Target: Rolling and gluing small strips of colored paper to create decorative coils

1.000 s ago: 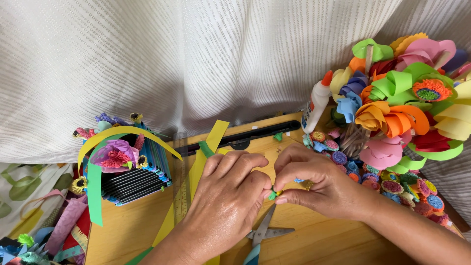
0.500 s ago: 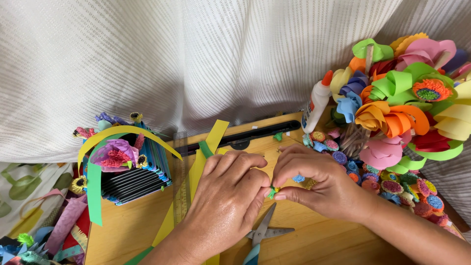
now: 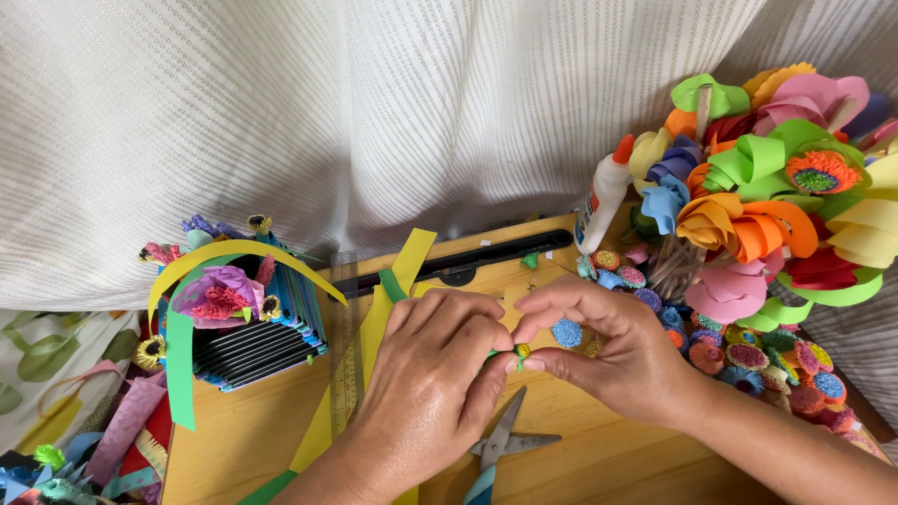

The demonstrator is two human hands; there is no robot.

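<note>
Pinching together over the wooden counter (image 3: 599,468), the left hand (image 3: 426,393) and the right hand (image 3: 613,351) meet fingertip to fingertip on a small rolled paper coil (image 3: 520,353), green with a yellow edge. Both hands are closed down to a tight pinch: the right thumb and forefinger nip the coil from its side, and the left thumb and fingers press it from the other, with a bit of green strip showing between them. The coil sits right between the two thumbs, lifted off the counter.

Just below the hands, towards the wearer, lies a pair of scissors (image 3: 505,444) with grey blades and a blue handle. Beyond the right hand's fingertips rests a blue fringed paper disc (image 3: 565,332), and further right of that hand spreads a cluster of small coloured paper rosettes (image 3: 748,355). Above them rises a big bunch of paper flowers (image 3: 767,206) in orange, green, pink and yellow, with a white glue bottle (image 3: 603,194) with an orange cap beside it. Left of the left hand a clear ruler (image 3: 348,355) and long yellow paper strips (image 3: 374,327) lie on the counter, and well off to that side stands a blue-and-black paper basket (image 3: 253,327) with a yellow handle and small flowers. A white curtain (image 3: 374,112) hangs behind everything.
</note>
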